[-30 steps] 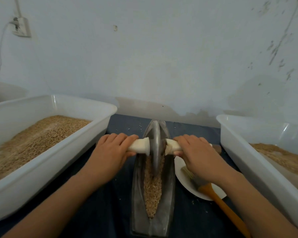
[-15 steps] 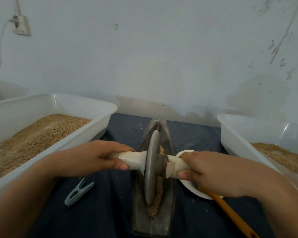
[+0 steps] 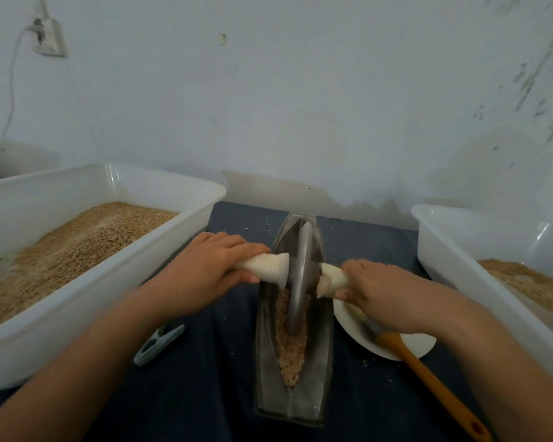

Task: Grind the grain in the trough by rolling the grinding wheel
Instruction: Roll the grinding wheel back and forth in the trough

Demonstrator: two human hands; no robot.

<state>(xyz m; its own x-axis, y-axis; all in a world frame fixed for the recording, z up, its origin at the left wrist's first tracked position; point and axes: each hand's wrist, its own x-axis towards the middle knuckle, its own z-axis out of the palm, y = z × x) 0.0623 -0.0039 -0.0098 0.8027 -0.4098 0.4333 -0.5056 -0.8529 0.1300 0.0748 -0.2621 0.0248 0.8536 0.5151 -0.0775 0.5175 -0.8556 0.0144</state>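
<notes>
Gripping: left hand point(image 3: 205, 275) and right hand point(image 3: 387, 298) are clasping the axle handles | grinding wheel point(image 3: 299, 282) is standing upright in trough point(image 3: 265, 362) (mid-length) | grain point(image 3: 289, 349) is lying beneath.

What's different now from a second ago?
The wheel rolled toward the person and has gone back up the trough, short of its far end. Both hands, left and right, still grip the handles. Bins, plate, brush and clip stayed put.
</notes>
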